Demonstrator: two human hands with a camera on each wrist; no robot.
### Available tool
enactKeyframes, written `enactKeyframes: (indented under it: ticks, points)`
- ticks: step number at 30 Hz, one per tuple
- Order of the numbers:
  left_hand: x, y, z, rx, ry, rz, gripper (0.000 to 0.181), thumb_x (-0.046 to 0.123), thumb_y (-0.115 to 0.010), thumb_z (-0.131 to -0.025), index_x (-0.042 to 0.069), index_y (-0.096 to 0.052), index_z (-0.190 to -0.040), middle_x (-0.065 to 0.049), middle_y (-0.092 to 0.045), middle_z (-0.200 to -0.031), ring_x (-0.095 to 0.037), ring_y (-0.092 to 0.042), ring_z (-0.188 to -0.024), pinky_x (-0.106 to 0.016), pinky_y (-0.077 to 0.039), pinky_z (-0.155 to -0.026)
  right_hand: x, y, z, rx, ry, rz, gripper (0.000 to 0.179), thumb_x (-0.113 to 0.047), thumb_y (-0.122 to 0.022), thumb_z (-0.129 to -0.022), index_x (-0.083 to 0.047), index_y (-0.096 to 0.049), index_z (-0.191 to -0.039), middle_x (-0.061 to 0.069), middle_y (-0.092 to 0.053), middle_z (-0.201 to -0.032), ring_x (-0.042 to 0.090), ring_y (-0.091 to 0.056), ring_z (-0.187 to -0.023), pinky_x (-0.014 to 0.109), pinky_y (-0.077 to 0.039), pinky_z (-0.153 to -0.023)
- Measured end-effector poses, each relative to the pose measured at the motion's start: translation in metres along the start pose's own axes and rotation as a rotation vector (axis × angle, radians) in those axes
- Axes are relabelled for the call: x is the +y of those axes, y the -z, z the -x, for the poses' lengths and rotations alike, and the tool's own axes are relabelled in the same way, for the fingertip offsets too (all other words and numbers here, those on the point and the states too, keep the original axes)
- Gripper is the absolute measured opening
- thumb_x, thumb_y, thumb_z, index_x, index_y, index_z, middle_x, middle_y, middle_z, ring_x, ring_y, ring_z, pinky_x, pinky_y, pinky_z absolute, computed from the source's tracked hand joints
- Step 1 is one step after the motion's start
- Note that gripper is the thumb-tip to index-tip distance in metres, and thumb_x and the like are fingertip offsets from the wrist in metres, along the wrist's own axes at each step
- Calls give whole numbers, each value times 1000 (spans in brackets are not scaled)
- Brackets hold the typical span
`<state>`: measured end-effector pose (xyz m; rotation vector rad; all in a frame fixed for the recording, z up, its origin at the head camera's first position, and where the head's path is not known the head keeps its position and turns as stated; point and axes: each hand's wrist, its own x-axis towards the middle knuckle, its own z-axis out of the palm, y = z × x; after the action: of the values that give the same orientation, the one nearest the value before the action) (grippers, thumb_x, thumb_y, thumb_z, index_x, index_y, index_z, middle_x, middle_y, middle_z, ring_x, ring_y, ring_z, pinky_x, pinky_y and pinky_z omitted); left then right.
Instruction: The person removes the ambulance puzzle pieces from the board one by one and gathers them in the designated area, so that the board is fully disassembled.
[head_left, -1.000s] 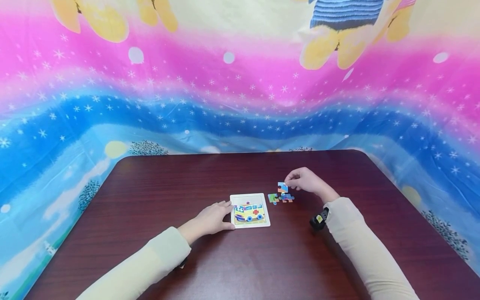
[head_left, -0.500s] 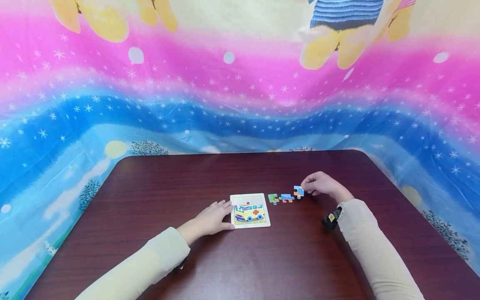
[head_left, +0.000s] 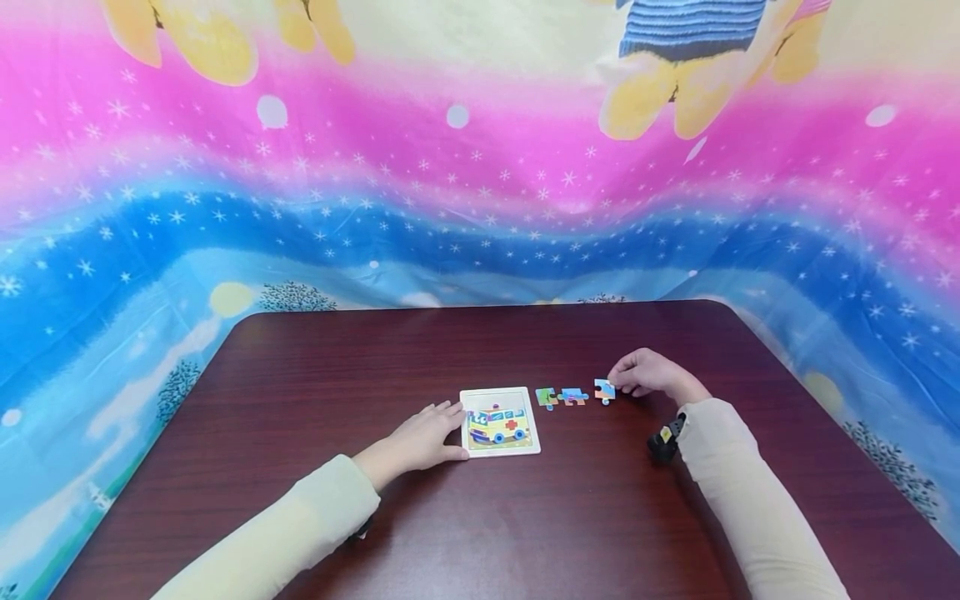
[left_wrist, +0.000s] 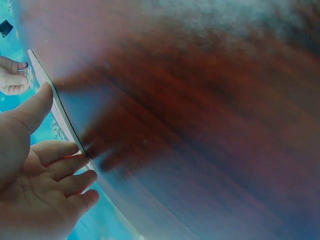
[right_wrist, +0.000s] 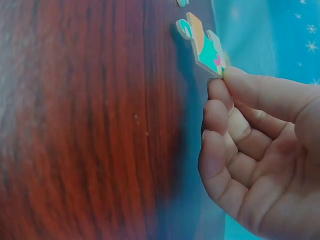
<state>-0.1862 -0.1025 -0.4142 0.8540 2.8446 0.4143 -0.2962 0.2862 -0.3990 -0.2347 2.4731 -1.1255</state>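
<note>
My right hand (head_left: 647,372) pinches a jigsaw puzzle piece (head_left: 604,390) by its right edge, between thumb and index finger. In the right wrist view the puzzle piece (right_wrist: 205,47) shows blue-green and orange print and is tilted close over the table. To its left lie two more puzzle pieces, a green one (head_left: 546,397) and a blue and orange one (head_left: 573,397), side by side. My left hand (head_left: 422,436) touches the left edge of a white-framed picture board (head_left: 500,450) with fairly straight fingers. The board shows a yellow ambulance. In the left wrist view my left thumb and fingertips meet its edge.
Everything lies on a dark red-brown wooden table (head_left: 360,358). A colourful curtain (head_left: 480,167) with snowflakes hangs behind and around it. A black wrist camera (head_left: 663,443) sits under my right cuff.
My right hand has carried the pinched puzzle piece from above the other pieces to their right, then lowered it towards the table. The left hand and the board stay where they were.
</note>
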Motion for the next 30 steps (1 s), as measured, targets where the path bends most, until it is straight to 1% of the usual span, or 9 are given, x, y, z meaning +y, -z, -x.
enactKeyframes:
  ticks: [8,12,16,23,30]
  points:
    - [-1,-1,-1,-5,-6,-7,64,36,-65,-84,-5,-48,-130,-19,-42,-137,-35,-33,-128,-44,-26,-105,-4,-6,-6,-21,26,78,19,-9,-61,-87,6,-67,-96,3,-62,-79,17,-55,-72,35,-52,-65]
    - [-1,-1,-1,-5,-7,-13,64,36,-66,-84,-6,-48,-130,-20,-42,-136,-35,-34,-128,-44,-26,-105,-5,-7,-7,-12,18,95,18,-9,-60,-88,5,-68,-96,3,-62,-80,17,-57,-71,35,-52,-65]
    - [0,0,0,-7,-7,-17,64,36,-66,-84,-6,-48,-130,-20,-42,-136,-35,-35,-128,-43,-27,-105,-5,-7,-6,-5,1,95,19,-9,-59,-89,5,-67,-98,4,-63,-83,18,-58,-72,36,-52,-67]
    - [0,1,0,-7,-7,-20,63,35,-66,-84,-6,-49,-129,-20,-43,-136,-35,-36,-127,-43,-28,-104,-5,-8,-6,4,-6,97,20,-10,-60,-89,4,-67,-100,7,-64,-87,20,-58,-75,37,-52,-69]
    - [2,2,1,-17,3,-13,63,34,-66,-85,-5,-48,-130,-20,-42,-137,-34,-35,-128,-42,-27,-105,-4,-8,-6,24,3,80,19,-10,-60,-89,3,-68,-100,5,-63,-84,19,-56,-75,34,-51,-67]
